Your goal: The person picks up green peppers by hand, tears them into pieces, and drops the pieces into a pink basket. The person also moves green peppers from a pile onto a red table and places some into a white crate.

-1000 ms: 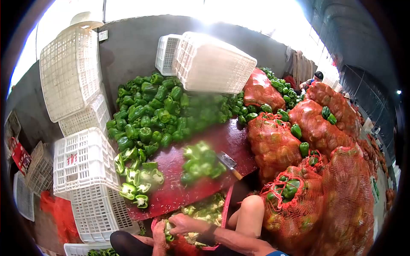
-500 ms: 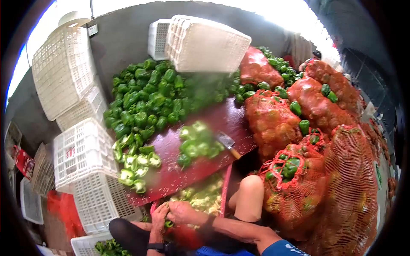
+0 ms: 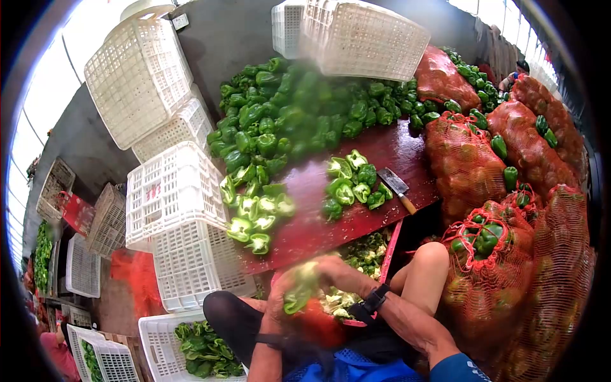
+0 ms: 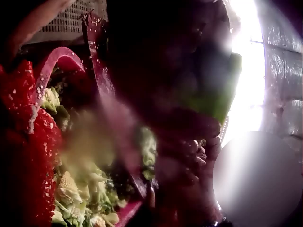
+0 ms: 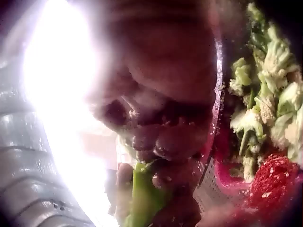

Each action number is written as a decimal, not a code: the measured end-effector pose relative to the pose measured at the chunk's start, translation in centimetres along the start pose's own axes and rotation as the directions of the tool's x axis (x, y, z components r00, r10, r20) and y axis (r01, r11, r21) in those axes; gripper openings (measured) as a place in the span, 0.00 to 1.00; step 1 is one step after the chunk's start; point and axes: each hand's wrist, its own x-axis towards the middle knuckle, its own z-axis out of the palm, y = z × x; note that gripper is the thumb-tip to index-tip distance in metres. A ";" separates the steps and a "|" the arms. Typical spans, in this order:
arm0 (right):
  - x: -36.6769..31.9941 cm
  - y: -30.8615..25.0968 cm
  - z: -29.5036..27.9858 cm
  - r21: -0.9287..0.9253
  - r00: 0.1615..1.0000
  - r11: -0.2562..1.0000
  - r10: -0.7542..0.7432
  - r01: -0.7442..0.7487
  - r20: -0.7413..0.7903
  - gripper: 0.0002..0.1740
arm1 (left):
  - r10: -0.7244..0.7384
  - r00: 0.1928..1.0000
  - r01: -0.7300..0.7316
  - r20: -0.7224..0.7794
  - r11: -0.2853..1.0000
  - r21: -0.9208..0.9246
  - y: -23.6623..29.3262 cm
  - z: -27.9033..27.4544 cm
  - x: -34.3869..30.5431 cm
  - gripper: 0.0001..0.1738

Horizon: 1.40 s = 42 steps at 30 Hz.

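Note:
Both hands meet over the left end of a pink tub [image 3: 386, 260] of pale pepper cores and seeds [image 3: 337, 304]. My left hand [image 3: 275, 304] holds a green bell pepper [image 3: 298, 294], blurred in the head view. From the other side, the curled fingers of my right hand [image 3: 340, 272] grip the same pepper, partly hiding it. Bright green skin of the pepper [image 5: 144, 196] shows among the fingers in the right wrist view. The left wrist view is dark, with the tub's cores [image 4: 75, 194] beside the hand.
A red board [image 3: 299, 239] bears halved peppers [image 3: 344, 188], a knife [image 3: 394, 181] and a heap of whole peppers [image 3: 254, 121]. Stacked white crates [image 3: 172, 197] stand left; a low crate [image 3: 156, 337] holds green pieces. Filled red net sacks [image 3: 490, 274] crowd the right.
The head view has shifted, so the scene sits farther right. Both hands stay together at the tub's left end, and more of the pepper between them shows.

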 end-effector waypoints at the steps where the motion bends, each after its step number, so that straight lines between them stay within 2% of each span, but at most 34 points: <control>1: 0.3 1.5 -0.2 -0.204 0.973 0.955 -0.227 0.216 -0.029 0.14 | -0.014 1.000 0.014 -0.006 1.000 -0.009 0.2 0.5 -0.2 0.29; 2: 0.5 1.0 -0.1 -0.401 0.896 0.823 -0.444 0.403 -0.011 0.13 | 0.018 1.000 -0.019 -0.013 0.997 -0.080 0.7 2.6 -0.5 0.30; 3: -0.2 0.3 -0.4 0.131 0.978 0.969 -0.208 0.208 -0.012 0.10 | 0.017 1.000 -0.015 0.017 0.995 -0.101 0.7 2.4 -0.5 0.31; 4: -0.8 -2.0 -0.4 0.632 0.999 0.775 0.041 -0.024 -0.012 0.08 | 0.020 0.999 -0.014 0.047 0.992 -0.122 0.7 2.1 -0.4 0.31; 5: -1.0 -2.6 -0.8 0.855 0.999 0.517 0.017 -0.049 0.046 0.09 | 0.026 0.997 -0.015 0.074 0.989 -0.146 0.6 1.6 -0.3 0.32; 6: -0.7 -3.4 -1.3 0.755 0.998 0.655 0.066 -0.031 -0.016 0.13 | 0.069 0.986 -0.043 0.150 0.984 -0.171 0.2 0.5 0.1 0.33; 7: -0.5 -4.2 -1.8 0.627 0.990 0.778 0.114 -0.039 -0.079 0.17 | 0.129 0.991 -0.116 0.037 0.960 -0.256 -0.5 0.7 0.1 0.31; 8: -0.2 -5.0 -2.2 0.487 0.977 0.870 0.161 -0.073 -0.141 0.21 | 0.139 0.990 -0.129 0.023 0.956 -0.263 -0.4 0.4 0.4 0.30; 9: -0.3 -1.8 -3.4 0.296 0.930 0.954 0.142 -0.038 -0.339 0.19 | 0.151 0.988 -0.145 0.003 0.952 -0.271 -0.3 -0.1 0.7 0.28; 10: -0.1 -0.5 -3.9 -0.143 0.891 0.978 0.074 -0.153 -0.448 0.17 | 0.097 0.989 -0.131 -0.115 0.929 -0.345 -0.8 -1.2 0.9 0.26; 11: 0.3 -0.4 -3.7 -0.542 0.865 0.795 -0.046 -0.271 -0.500 0.16 | 0.095 0.988 -0.127 -0.123 0.952 -0.280 -0.9 -2.0 1.2 0.25; 13: 0.0 -0.6 -2.2 -0.478 0.851 0.858 -0.100 -0.189 -0.516 0.16 | 0.125 0.958 -0.205 -0.258 0.927 -0.314 -2.2 -3.3 1.9 0.25; 14: -0.2 0.7 -1.9 -0.333 0.910 0.932 -0.005 -0.146 -0.414 0.16 | 0.152 0.954 -0.226 -0.259 0.930 -0.289 -2.8 -4.1 2.2 0.25; 15: -0.6 -0.4 -0.9 -0.088 0.928 0.945 0.286 -0.314 -0.240 0.14 | 0.175 0.953 -0.240 -0.248 0.935 -0.262 -3.2 -4.5 2.6 0.25; 17: -1.0 -3.2 2.2 0.141 0.921 0.914 0.388 -0.379 -0.036 0.19 | 0.267 0.930 -0.322 -0.251 0.922 -0.213 -2.9 -2.5 2.5 0.27; 18: -1.0 -3.2 3.0 0.136 0.939 0.929 0.343 -0.344 0.033 0.24 | 0.270 0.936 -0.312 -0.226 0.934 -0.176 -2.9 -2.5 2.5 0.27; 20: -0.6 -2.9 4.4 0.202 0.954 0.940 0.292 -0.274 -0.065 0.25 | 0.264 0.945 -0.292 -0.195 0.947 -0.133 -3.0 -2.3 2.0 0.26; 21: -0.4 -2.3 4.8 0.235 0.952 0.942 0.276 -0.239 -0.134 0.25 | 0.326 0.899 -0.344 -0.292 0.939 -0.010 -3.4 -1.6 2.3 0.24; 22: -0.3 -2.7 5.0 0.315 0.955 0.929 0.253 -0.195 -0.153 0.25 | 0.309 0.888 -0.272 -0.341 0.950 0.154 -3.0 -0.8 1.8 0.24; 23: -0.2 -2.0 5.0 0.349 0.949 0.922 0.245 -0.165 -0.197 0.24 | 0.323 0.900 -0.256 -0.293 0.936 0.243 -3.0 -1.2 1.7 0.24; 25: -0.1 -1.6 5.0 0.587 0.928 0.797 0.313 -0.142 -0.200 0.23 | 0.347 0.918 -0.243 -0.194 0.877 0.415 -2.7 -1.6 1.6 0.24; 27: 0.1 -0.2 4.5 0.695 0.938 0.710 0.306 -0.111 -0.163 0.22 | 0.397 0.914 -0.286 -0.084 0.776 0.562 -2.2 -2.0 1.4 0.22; 28: 0.3 -0.4 4.5 0.738 0.940 0.669 0.299 -0.084 -0.163 0.22 | 0.571 0.816 -0.272 0.091 0.240 0.932 0.0 -1.2 0.5 0.20; 29: 0.3 -0.8 4.4 0.779 0.942 0.624 0.292 -0.057 -0.165 0.22 | 0.565 0.824 -0.209 0.030 0.255 0.944 2.4 0.6 -0.8 0.17; 31: 0.2 -2.6 4.1 0.732 0.942 0.680 0.266 -0.033 -0.204 0.23 | 0.548 0.832 -0.082 -0.092 0.284 0.955 7.0 4.1 -4.0 0.16; 33: 0.0 -3.4 3.4 0.697 0.942 0.715 0.268 -0.054 -0.202 0.23 | 0.587 0.800 0.000 -0.120 0.201 0.980 11.5 3.8 -6.7 0.14; 35: -0.3 -3.6 2.7 0.707 0.936 0.706 0.275 -0.041 -0.220 0.22 | 0.625 0.780 0.047 -0.002 -0.055 0.997 15.2 -0.2 -8.6 0.11; 37: -0.5 -3.3 2.3 0.701 0.924 0.713 0.291 -0.035 -0.250 0.21 | 0.503 0.855 0.148 -0.128 0.001 0.989 18.2 -5.1 -10.0 0.11; 40: -0.6 -2.3 2.2 0.737 0.913 0.675 0.321 -0.035 -0.251 0.20 | 0.152 0.907 0.338 -0.392 0.294 0.894 20.6 -9.5 -10.4 0.11; 42: -0.9 -1.7 2.2 0.726 0.905 0.684 0.352 -0.075 -0.238 0.20 | 0.030 0.914 0.330 -0.405 0.524 0.785 20.2 -11.1 -10.9 0.11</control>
